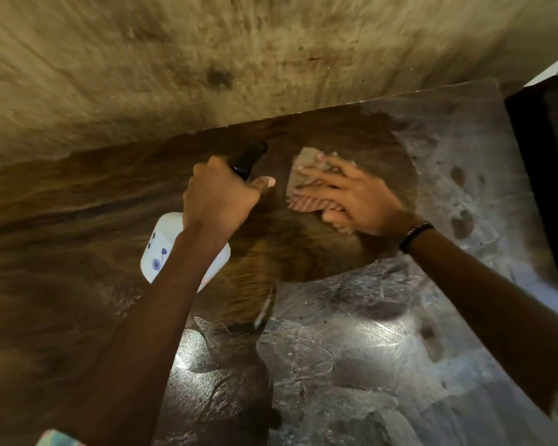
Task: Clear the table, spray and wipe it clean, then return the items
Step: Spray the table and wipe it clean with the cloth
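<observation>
The person leans over a worn wooden table top (351,333), its surface dark brown toward the wall and scuffed grey-white nearer the body. The left hand (221,194) is curled round the black trigger head of a white plastic spray bottle (161,249), the thumb lying forward along the top and the bottle body hanging below the wrist, just above the table. The bottle carries small blue printed marks and a bit of red near its base (nothing there is sharp enough to read). The right hand (345,197) lies with fingers spread and flat, pressing a crumpled beige-and-pink striped cloth (306,185) onto the dark patch of wood near the table's far edge; whether that patch is wet I can't quite say through the blur. A black beaded bracelet (414,235) circles the right wrist. Behind the table stands a rough tan plastered wall (207,59).
</observation>
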### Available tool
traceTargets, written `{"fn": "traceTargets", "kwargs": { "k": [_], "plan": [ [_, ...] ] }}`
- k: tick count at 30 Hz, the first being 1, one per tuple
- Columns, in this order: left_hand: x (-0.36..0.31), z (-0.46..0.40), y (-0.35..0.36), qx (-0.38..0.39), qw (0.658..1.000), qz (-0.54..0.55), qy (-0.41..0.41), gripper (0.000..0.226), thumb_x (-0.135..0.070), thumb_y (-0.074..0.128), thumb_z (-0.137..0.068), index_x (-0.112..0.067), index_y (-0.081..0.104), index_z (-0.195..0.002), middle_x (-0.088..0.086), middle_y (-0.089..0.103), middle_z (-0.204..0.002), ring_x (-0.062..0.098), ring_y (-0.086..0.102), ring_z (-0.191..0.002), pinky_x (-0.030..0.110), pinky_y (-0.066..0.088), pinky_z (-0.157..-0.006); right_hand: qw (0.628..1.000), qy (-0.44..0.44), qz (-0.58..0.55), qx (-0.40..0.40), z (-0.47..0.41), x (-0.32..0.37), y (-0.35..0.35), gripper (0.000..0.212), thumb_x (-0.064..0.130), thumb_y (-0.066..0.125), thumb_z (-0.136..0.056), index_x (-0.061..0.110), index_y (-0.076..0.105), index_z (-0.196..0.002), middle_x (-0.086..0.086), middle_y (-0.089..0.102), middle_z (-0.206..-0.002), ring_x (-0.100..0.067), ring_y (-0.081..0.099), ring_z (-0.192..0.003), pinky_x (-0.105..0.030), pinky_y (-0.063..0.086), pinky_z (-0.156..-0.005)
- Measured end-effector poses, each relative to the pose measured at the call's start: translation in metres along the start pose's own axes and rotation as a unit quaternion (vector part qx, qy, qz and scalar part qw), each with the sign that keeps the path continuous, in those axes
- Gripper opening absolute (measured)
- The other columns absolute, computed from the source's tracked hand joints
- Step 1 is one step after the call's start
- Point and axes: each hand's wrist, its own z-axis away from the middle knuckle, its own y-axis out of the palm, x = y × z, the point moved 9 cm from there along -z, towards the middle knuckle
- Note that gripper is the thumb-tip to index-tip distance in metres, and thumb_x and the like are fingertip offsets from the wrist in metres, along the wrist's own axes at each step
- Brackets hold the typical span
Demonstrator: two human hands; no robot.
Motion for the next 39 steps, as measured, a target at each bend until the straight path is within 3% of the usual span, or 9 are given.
{"fn": "traceTargets", "kwargs": {
  "k": [6,10,15,18,20,24,29,34,39],
  "plan": [
    [-0.014,0.002,0.018,0.029,0.999,0.010,0.015,0.050,-0.054,0.077,-0.066,-0.015,0.061,-0.093,-0.001,0.057,-0.084,0.028,0.064,-0.090,0.035,0.048,-0.070,0.976,0.196,-0.015,-0.088,-0.019,-0.075,-0.038,0.051,0.034,0.046,-0.094,0.033,0.034,-0.144,0.001,0.024,-0.157,-0.037,0.018,-0.141,-0.053,0.030,-0.109],
    [-0.033,0.006,0.033,0.038,0.998,0.005,0.040,0.054,-0.051,0.078,-0.067,-0.010,0.064,-0.100,0.004,0.062,-0.085,0.032,0.064,-0.091,0.037,0.049,-0.072,0.991,0.121,0.030,-0.048,-0.041,-0.037,-0.025,0.049,0.037,0.038,-0.095,0.029,0.036,-0.143,0.002,0.022,-0.157,-0.034,0.016,-0.142,-0.050,0.039,-0.103],
    [-0.066,0.008,0.064,0.085,0.994,-0.008,0.060,0.047,-0.051,0.077,-0.068,-0.013,0.067,-0.095,0.010,0.068,-0.095,0.029,0.065,-0.090,0.040,0.053,-0.076,0.998,0.037,0.015,-0.040,0.051,-0.031,-0.008,0.048,0.040,0.047,-0.092,0.027,0.045,-0.138,-0.004,0.035,-0.152,-0.034,0.025,-0.141,-0.047,0.038,-0.105],
    [-0.093,0.015,0.092,0.115,0.990,-0.040,0.078,0.052,-0.057,0.075,-0.066,-0.015,0.066,-0.095,0.012,0.060,-0.105,0.032,0.060,-0.096,0.044,0.052,-0.083,0.989,0.124,0.009,-0.079,0.120,-0.082,-0.019,0.058,0.056,0.027,-0.093,0.026,0.046,-0.138,-0.004,0.036,-0.151,-0.035,0.029,-0.139,-0.050,0.037,-0.104],
    [-0.117,0.020,0.113,0.132,0.984,-0.056,0.106,0.055,-0.058,0.074,-0.067,-0.016,0.064,-0.100,0.012,0.059,-0.107,0.033,0.059,-0.099,0.043,0.052,-0.083,0.971,0.211,-0.016,-0.110,0.155,-0.123,-0.030,0.058,0.053,0.033,-0.089,0.025,0.043,-0.139,-0.005,0.036,-0.151,-0.038,0.030,-0.138,-0.054,0.038,-0.105],
    [-0.159,0.026,0.146,0.133,0.977,-0.058,0.155,0.055,-0.056,0.075,-0.067,-0.011,0.065,-0.098,0.010,0.067,-0.099,0.031,0.063,-0.093,0.033,0.044,-0.067,0.932,0.328,-0.025,-0.152,0.186,-0.167,-0.045,0.056,0.044,0.039,-0.087,0.028,0.041,-0.141,-0.001,0.036,-0.151,-0.035,0.028,-0.138,-0.051,0.038,-0.106],
    [-0.188,0.027,0.170,0.109,0.972,-0.086,0.189,0.051,-0.050,0.074,-0.073,-0.009,0.064,-0.102,0.012,0.065,-0.101,0.032,0.063,-0.095,0.033,0.039,-0.064,0.921,0.349,-0.038,-0.169,0.186,-0.177,-0.042,0.051,0.031,0.054,-0.091,0.029,0.041,-0.141,0.001,0.034,-0.152,-0.033,0.026,-0.139,-0.053,0.038,-0.104],
    [-0.198,0.013,0.178,0.126,0.968,-0.096,0.197,0.059,-0.053,0.076,-0.068,-0.008,0.062,-0.105,0.013,0.065,-0.104,0.031,0.062,-0.099,0.039,0.050,-0.076,0.926,0.341,-0.033,-0.159,0.183,-0.179,-0.041,0.052,0.033,0.052,-0.091,0.031,0.039,-0.142,0.002,0.032,-0.153,-0.032,0.025,-0.139,-0.050,0.037,-0.106],
    [-0.200,-0.002,0.163,0.058,0.980,-0.077,0.174,0.060,-0.054,0.074,-0.070,-0.006,0.061,-0.103,0.015,0.063,-0.107,0.033,0.061,-0.100,0.039,0.046,-0.078,0.924,0.339,-0.039,-0.174,0.182,-0.182,-0.045,0.051,0.034,0.053,-0.091,0.030,0.041,-0.141,0.001,0.034,-0.152,-0.033,0.026,-0.139,-0.050,0.038,-0.105]
  ]
}}
